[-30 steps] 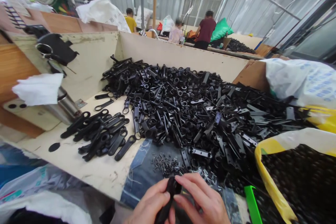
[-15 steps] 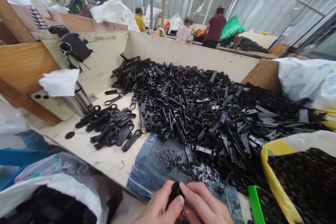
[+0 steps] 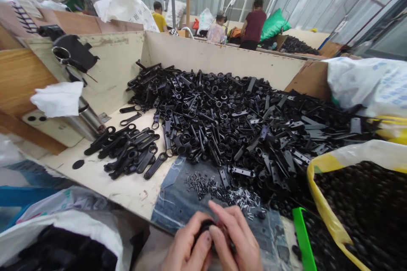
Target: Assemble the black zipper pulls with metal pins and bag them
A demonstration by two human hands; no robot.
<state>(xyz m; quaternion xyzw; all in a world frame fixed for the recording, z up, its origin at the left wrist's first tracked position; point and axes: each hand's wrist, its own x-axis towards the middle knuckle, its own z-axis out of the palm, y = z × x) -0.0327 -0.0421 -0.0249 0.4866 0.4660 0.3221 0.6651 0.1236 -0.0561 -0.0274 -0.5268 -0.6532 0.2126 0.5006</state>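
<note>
Plastic parts [image 3: 216, 123] piled in bin [image 3: 222, 57], sack [image 3: 359, 207] to R.

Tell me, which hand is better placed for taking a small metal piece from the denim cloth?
Probably the right hand: its fingers are nearest the small metal pieces on the denim cloth; the left hand grips the black plastic part.
</note>
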